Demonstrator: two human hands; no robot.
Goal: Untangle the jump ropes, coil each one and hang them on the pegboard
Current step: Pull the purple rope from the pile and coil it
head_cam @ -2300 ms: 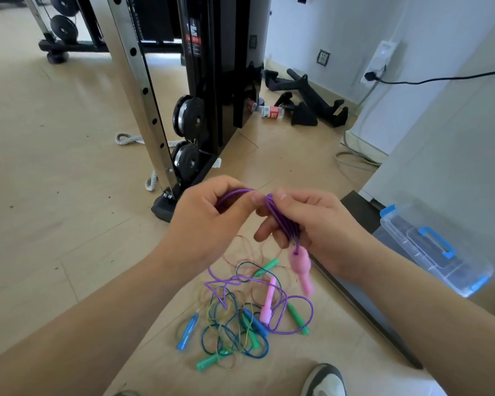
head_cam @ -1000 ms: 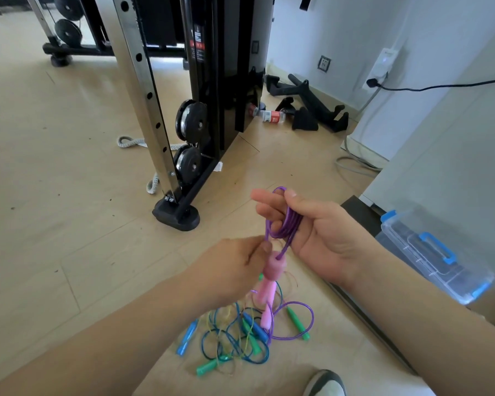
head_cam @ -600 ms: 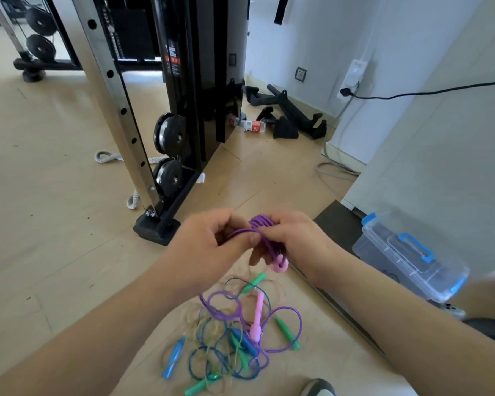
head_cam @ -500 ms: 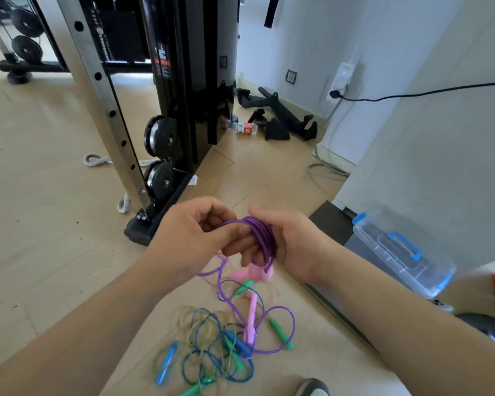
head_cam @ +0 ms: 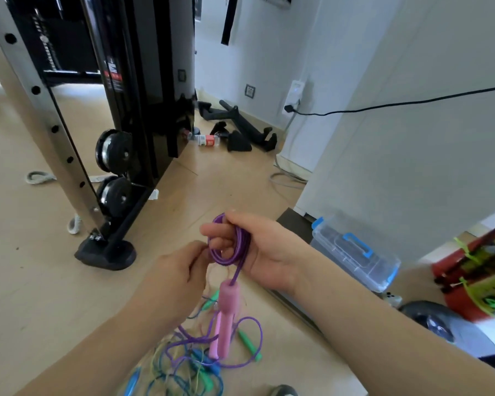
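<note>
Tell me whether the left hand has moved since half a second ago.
Yes. The left hand has dropped below the purple coil that the right hand holds, nearer the rope pile on the floor.

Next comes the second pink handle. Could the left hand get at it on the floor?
Probably yes: the left hand is beside the coil, and the pink handle lies atop the tangle, uncovered.

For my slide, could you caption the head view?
Right hand holds coiled purple rope; pink handle dangles.
</note>
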